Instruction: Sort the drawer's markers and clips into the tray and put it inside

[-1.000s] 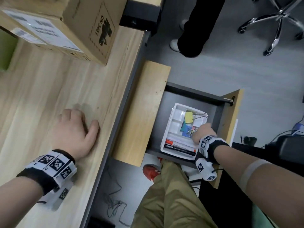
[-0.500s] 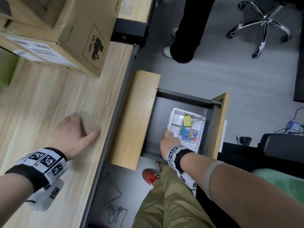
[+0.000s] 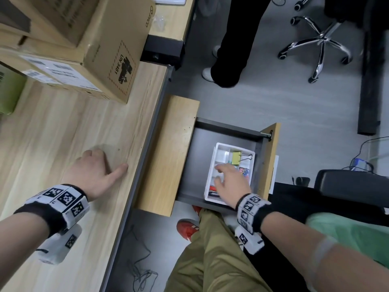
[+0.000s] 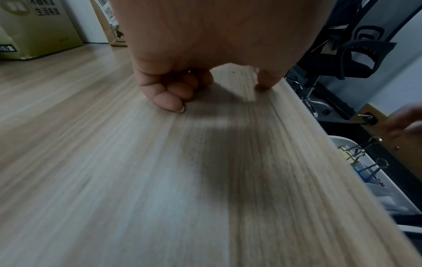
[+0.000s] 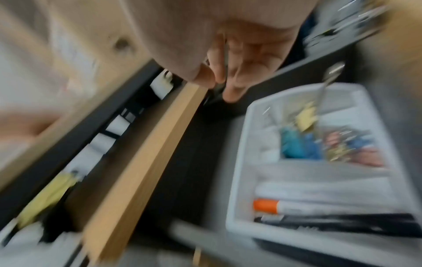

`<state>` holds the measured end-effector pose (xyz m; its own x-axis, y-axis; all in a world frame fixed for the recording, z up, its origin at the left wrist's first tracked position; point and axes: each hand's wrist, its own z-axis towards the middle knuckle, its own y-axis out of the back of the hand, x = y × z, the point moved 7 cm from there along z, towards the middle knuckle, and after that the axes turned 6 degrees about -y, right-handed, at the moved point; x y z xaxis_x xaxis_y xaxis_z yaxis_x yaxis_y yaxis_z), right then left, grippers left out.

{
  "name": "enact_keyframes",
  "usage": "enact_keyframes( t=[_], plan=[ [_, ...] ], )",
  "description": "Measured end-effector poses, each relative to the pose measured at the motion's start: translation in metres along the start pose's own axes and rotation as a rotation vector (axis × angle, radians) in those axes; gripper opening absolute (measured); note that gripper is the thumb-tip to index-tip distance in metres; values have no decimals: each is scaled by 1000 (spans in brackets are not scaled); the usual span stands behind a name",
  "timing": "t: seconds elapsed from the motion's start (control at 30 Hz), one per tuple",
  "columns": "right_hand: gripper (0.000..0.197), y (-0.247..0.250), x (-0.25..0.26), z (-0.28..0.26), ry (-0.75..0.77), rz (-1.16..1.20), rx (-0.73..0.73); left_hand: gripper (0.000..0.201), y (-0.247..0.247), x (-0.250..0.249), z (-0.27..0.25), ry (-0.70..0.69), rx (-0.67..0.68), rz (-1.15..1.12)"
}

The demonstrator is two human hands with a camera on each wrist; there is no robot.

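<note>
Right hand (image 3: 230, 183) has shifted since half a second ago: it was at the tray's left near corner, now it hovers over the tray's middle, fingers spread and loose, holding nothing. The wrist view is blurred, so contact with the tray can't be confirmed. The white tray (image 3: 219, 147) already sits inside the open drawer (image 3: 197, 161), toward its right side. Markers (image 5: 319, 209) lie in the near long slot and binder clips (image 3: 237, 158) in the far compartments. Left hand (image 3: 92, 173) rests on the desktop (image 3: 63, 123), fingers curled under, gripping nothing. The tray looks like light, stiff, smooth plastic with a loose load. I'd take it by the rim on opposite long walls and keep it level so the clips don't slide out.
</note>
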<state>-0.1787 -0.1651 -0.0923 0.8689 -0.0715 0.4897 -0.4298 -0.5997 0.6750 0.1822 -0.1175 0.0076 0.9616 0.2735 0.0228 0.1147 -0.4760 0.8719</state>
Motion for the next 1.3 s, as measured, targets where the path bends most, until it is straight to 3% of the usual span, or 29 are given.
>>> enact_keyframes(
  t=[0.1, 0.13, 0.17, 0.23, 0.3, 0.43, 0.63, 0.73, 1.03, 1.3],
  plan=[
    [30, 87, -65, -14, -297, 272, -411, 81, 4, -2, 0, 25, 40, -3],
    [34, 105, -97, -15, -419, 311, -481, 81, 4, -3, 0, 27, 60, -4],
    [40, 112, -124, -14, -545, 341, -473, 83, 4, -3, 2, 29, 78, -5],
    [52, 94, -159, -7, -784, 424, -258, 87, 2, 0, 4, 32, 110, -16],
    [57, 64, -162, -3, -883, 568, -71, 88, 1, 1, 6, 34, 128, -34],
    [66, 41, -150, 2, -837, 506, 18, 86, 1, -1, 8, 43, 173, -59],
    [58, 16, -118, 9, -774, 677, 187, 90, 2, 0, 5, 60, 213, -49],
    [69, 3, -97, 22, -736, 655, 214, 93, 2, -1, 5, 62, 223, -52],
    [82, -32, 5, 45, -543, 626, 402, 96, 0, 2, 5, 67, 219, -81],
    [82, -63, 77, 62, -489, 858, 517, 101, -4, 3, 5, 76, 208, -93]
  ],
)
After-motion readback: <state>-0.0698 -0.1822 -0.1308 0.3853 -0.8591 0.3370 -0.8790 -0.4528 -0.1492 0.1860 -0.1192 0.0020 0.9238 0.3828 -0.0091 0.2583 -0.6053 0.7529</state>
